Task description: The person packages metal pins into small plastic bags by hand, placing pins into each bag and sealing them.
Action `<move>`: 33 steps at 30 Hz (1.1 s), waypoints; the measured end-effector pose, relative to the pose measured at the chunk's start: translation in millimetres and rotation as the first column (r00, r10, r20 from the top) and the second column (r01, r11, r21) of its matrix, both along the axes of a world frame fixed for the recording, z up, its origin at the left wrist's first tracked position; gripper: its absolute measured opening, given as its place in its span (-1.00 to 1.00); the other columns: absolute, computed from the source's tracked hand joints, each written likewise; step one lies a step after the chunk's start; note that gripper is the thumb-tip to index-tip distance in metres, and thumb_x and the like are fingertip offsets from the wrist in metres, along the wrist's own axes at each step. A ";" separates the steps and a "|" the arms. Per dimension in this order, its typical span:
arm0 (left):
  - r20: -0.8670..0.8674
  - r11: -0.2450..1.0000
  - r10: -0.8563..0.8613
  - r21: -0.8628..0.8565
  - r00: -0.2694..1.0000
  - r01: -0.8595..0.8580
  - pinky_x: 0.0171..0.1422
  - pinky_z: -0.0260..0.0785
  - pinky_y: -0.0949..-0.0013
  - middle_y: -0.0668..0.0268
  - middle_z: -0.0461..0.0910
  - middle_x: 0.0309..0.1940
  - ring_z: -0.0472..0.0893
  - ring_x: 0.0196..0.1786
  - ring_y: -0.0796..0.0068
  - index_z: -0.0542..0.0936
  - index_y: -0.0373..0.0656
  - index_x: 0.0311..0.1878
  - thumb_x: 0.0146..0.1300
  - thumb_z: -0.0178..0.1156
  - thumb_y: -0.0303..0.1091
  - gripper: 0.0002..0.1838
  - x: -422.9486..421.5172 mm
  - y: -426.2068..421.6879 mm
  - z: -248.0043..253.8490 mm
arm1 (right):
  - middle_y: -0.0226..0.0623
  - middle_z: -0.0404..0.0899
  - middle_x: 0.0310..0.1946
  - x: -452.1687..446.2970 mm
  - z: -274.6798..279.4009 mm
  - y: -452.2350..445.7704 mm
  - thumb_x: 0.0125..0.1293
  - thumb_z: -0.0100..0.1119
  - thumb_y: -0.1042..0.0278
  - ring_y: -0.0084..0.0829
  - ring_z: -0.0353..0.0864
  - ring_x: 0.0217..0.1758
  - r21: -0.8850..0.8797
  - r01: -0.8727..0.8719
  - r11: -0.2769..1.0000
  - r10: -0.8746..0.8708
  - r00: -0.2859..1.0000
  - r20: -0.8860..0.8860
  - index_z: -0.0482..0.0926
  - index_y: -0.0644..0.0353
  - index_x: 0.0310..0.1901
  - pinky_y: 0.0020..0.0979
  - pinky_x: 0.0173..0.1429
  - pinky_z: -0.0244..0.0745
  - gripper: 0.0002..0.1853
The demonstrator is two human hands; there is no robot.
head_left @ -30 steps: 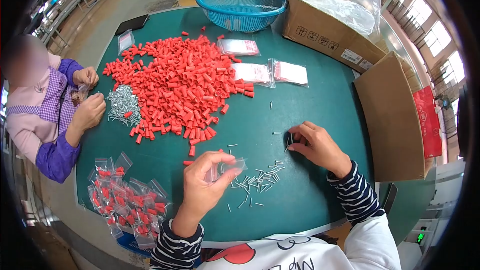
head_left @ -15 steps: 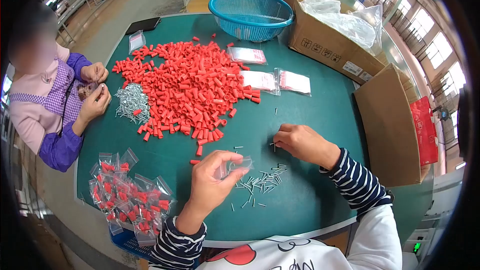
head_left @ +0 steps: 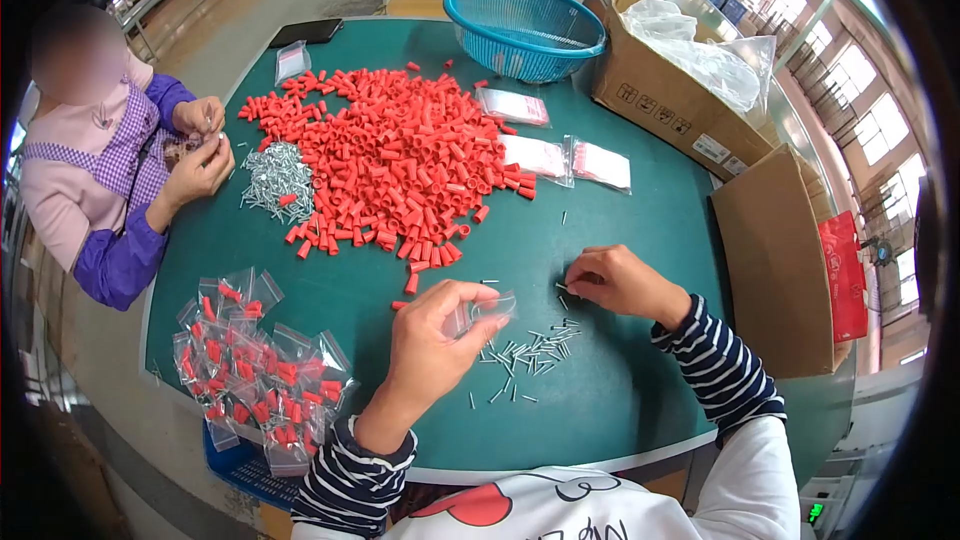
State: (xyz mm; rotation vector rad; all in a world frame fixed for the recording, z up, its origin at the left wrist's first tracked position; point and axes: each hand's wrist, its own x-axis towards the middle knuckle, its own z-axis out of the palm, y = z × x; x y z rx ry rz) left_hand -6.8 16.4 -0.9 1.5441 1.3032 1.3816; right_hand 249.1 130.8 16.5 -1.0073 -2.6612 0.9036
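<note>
My left hand [head_left: 435, 340] holds a small clear zip bag [head_left: 490, 314] between thumb and fingers, its mouth facing right. My right hand [head_left: 622, 283] pinches a small metal screw [head_left: 562, 287] at its fingertips, just above the green mat. Between and below my hands lies a loose scatter of screws [head_left: 535, 352]. A large heap of red cone-shaped plugs [head_left: 400, 155] lies beyond my left hand, with a pile of screws [head_left: 277, 180] at its left edge. Filled bags with red plugs [head_left: 260, 370] are heaped at the lower left.
A co-worker [head_left: 100, 160] sits at the left, both hands near the screw pile. Packs of flat bags [head_left: 600, 165] lie right of the red heap. A blue basket [head_left: 525, 30] stands at the back, and cardboard boxes [head_left: 775, 260] line the right side.
My right hand moved left and toward the table, then slightly back right, and now has a screw at its fingertips. My left hand keeps the bag. The view has shifted a little.
</note>
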 end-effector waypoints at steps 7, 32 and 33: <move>-0.012 1.000 0.006 0.020 1.000 -0.006 -0.14 0.40 0.51 0.33 0.66 -0.28 0.58 -0.22 0.62 0.64 -0.27 -0.17 0.01 0.45 -0.60 -0.72 -0.2 0.4 2.8 | -0.16 0.60 -0.33 0.3 21.7 -30.4 0.16 0.33 0.46 -0.22 0.63 -0.35 0.085 0.106 0.991 -0.114 0.990 0.087 0.64 0.31 -0.25 -0.31 -0.21 0.55 -0.85; -0.036 1.000 -0.015 0.015 0.999 0.015 -0.15 0.41 0.48 0.30 0.66 -0.26 0.61 -0.22 0.56 0.65 -0.26 -0.17 0.00 0.47 -0.57 -0.71 0.9 0.1 2.5 | -0.15 0.54 -0.46 -15.5 5.9 -45.9 0.00 0.27 0.43 -0.10 0.60 -0.39 0.086 0.008 0.996 -0.013 0.998 0.063 0.56 0.28 -0.39 -0.18 -0.28 0.54 -0.85; -0.040 1.000 -0.007 0.009 0.999 0.008 -0.15 0.41 0.48 0.30 0.66 -0.27 0.61 -0.22 0.55 0.65 -0.26 -0.18 0.00 0.47 -0.57 -0.71 0.7 -0.1 3.0 | -0.15 0.56 -0.44 -15.9 8.1 -45.9 0.01 0.27 0.44 -0.11 0.61 -0.38 0.038 0.056 0.998 -0.057 0.998 0.025 0.58 0.27 -0.38 -0.19 -0.27 0.54 -0.86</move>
